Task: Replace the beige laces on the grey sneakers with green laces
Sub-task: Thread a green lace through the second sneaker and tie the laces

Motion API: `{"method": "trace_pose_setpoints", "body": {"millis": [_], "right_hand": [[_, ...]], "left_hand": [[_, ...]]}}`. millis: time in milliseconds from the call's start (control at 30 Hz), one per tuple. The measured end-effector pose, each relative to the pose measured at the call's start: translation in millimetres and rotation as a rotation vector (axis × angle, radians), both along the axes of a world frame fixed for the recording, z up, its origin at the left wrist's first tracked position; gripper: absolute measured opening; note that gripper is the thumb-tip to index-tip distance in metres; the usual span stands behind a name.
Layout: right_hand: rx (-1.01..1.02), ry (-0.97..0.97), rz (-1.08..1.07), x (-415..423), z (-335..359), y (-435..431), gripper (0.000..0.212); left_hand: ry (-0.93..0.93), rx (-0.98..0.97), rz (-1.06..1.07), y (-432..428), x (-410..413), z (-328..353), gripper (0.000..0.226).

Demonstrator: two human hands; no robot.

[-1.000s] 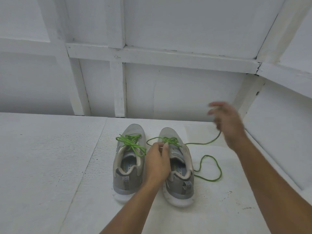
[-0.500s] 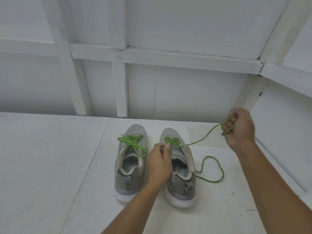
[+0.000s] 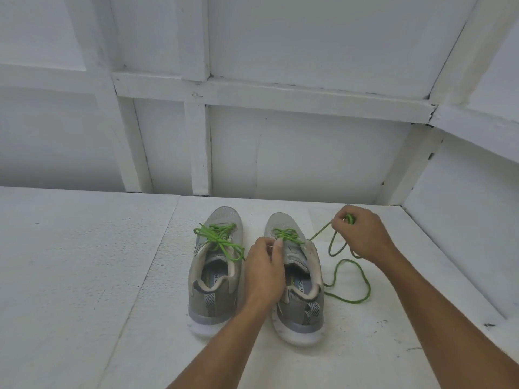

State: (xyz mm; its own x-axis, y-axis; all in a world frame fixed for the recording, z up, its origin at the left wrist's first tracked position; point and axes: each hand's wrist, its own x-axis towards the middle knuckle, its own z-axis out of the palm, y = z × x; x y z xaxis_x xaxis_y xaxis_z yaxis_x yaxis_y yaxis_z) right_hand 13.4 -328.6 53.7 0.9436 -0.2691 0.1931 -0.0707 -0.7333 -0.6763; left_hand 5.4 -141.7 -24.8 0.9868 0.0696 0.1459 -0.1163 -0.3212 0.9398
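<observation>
Tightly around green lace [image 3: 350,218], right fingers [image 3: 338,222].

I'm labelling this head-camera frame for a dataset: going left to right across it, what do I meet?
left sneaker → left hand → right sneaker → right hand, which grips the green lace.

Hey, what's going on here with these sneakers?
A person is threading a green lace into the right sneaker. The left hand pinches the lace at the eyelets, while the right hand grips its free length, pulled out to the side, the rest looped slack on the white surface. The left sneaker is already laced in green.
</observation>
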Motion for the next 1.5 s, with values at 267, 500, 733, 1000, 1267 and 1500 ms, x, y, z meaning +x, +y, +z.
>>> {"method": "trace_pose_setpoints", "body": {"millis": [267,500,733,1000,1267,1500], "right_hand": [[0.043,0.071,0.086,-3,-7,-1,0.014],[0.088,0.138,0.073,-6,-16,-2,0.014],[0.071,0.219,0.058,-11,-29,-9,0.012],[0.162,0.269,0.033,-1,-28,-5,0.029],[-0.106,0.193,0.103,16,-1,2,0.025],[-0.027,0.282,0.158,40,16,-2,0.023]], "left_hand": [[0.028,0.132,0.017,-4,7,9,0.026],[0.049,0.855,-0.424,-33,66,55,0.037],[0.188,1.132,-0.696,-45,93,62,0.028],[0.256,0.504,-0.667,-29,80,85,0.036],[0.199,0.135,-0.687,-11,78,118,0.012],[0.148,0.062,-0.795,7,62,129,0.010]]}}
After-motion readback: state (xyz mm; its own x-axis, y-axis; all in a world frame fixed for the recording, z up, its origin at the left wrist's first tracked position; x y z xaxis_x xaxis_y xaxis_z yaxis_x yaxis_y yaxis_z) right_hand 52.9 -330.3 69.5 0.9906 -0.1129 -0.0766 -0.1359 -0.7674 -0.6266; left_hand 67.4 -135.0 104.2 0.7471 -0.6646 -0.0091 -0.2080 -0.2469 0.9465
